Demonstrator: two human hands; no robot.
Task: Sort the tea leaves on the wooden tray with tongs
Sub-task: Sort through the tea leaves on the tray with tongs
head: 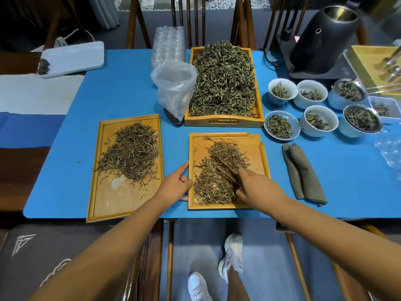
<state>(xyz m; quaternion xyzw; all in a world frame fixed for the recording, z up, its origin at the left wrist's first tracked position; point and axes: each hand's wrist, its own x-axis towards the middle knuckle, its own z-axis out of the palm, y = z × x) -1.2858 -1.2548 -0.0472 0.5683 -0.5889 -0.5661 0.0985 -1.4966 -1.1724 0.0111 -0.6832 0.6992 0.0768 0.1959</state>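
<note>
A small wooden tray [258,146] lies in front of me with a spread of dry tea leaves [213,185] on it. Dark wooden tongs [225,169] reach diagonally into the leaves, and my right hand [258,187] is shut on their handle end at the tray's right side. My left hand [175,184] rests against the tray's left edge, index finger stretched along the rim, holding nothing. To the left, a longer wooden tray [104,198] carries another heap of tea leaves [132,155].
A deep handled tray [223,122] piled with tea stands behind. Beside it sit a clear plastic bag [173,85] and stacked plastic cups. Several white bowls [282,90] of tea and a folded grey cloth [303,172] lie right. A black kettle [323,38] stands far right.
</note>
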